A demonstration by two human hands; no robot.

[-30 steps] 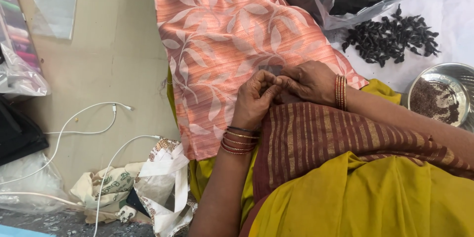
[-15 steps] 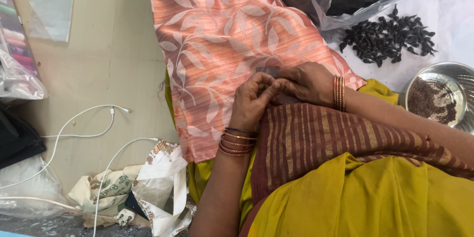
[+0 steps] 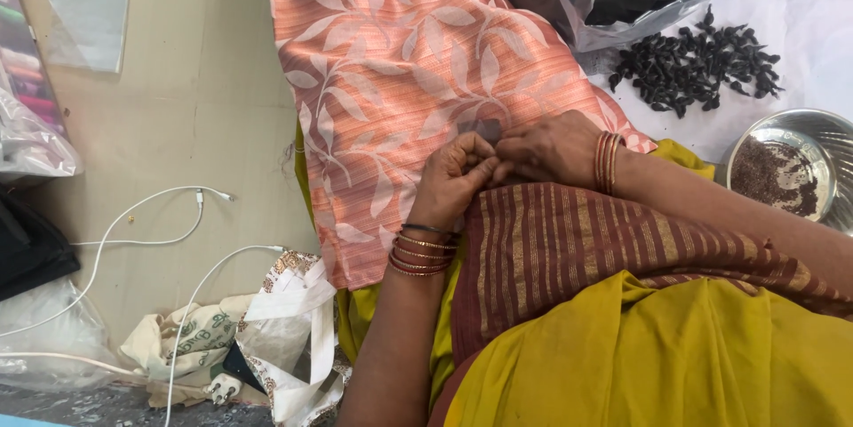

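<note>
A small dark piece [image 3: 487,131] sits at frame centre on the peach leaf-print cloth [image 3: 418,63], pinched closed between the left hand [image 3: 455,180] and right hand [image 3: 553,148]; it looks light and brittle, best held by fingertips; at 2 o'clock lies a pile of dark pods [image 3: 697,67]; at 3 o'clock a steel bowl [image 3: 800,138].

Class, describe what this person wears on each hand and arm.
The left hand has a stack of red and gold bangles at the wrist. The right hand wears a few similar bangles. Both forearms are bare, with no sleeves showing.
</note>
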